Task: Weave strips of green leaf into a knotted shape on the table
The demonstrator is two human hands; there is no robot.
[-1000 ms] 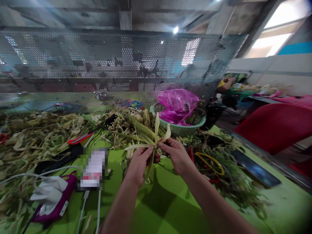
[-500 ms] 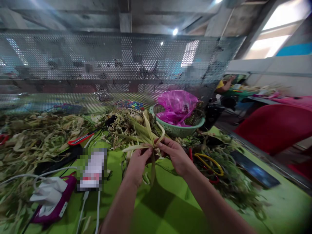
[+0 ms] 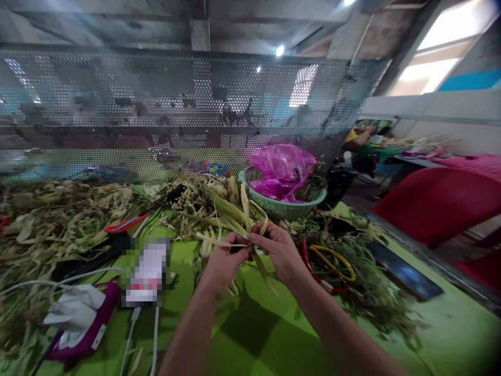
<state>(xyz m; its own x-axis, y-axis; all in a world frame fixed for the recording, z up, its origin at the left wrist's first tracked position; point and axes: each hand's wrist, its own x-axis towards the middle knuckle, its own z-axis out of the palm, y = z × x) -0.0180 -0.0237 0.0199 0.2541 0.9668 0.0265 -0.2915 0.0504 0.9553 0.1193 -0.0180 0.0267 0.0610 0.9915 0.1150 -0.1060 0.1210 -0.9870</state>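
Note:
Pale, dry leaf strips like corn husk (image 3: 246,209) fan out from between my hands, above the middle of the green table. My left hand (image 3: 225,263) is closed, thumb and fingertips pinching the strips close to where they meet. Beside it, my right hand (image 3: 276,248) pinches the same bunch from the right, thumb on top. Fingertips of both hands almost touch, partly hiding the joined point. One strip hangs down below the right fingers. A heap of dried husks (image 3: 219,201) lies just behind.
A green basket (image 3: 279,210) holds a pink plastic bag (image 3: 284,164). Left are a red utility knife (image 3: 129,223), a blurred-out white device (image 3: 146,271) and a purple power strip (image 3: 105,310). Right are yellow and red loops (image 3: 336,261) and a dark phone (image 3: 405,269). A perforated screen (image 3: 156,99) stands behind.
The strips have turned in my hands: the hanging one now slants to the right, and the upright one has shifted right. My left fingers have curled in more. The view has shifted slightly.

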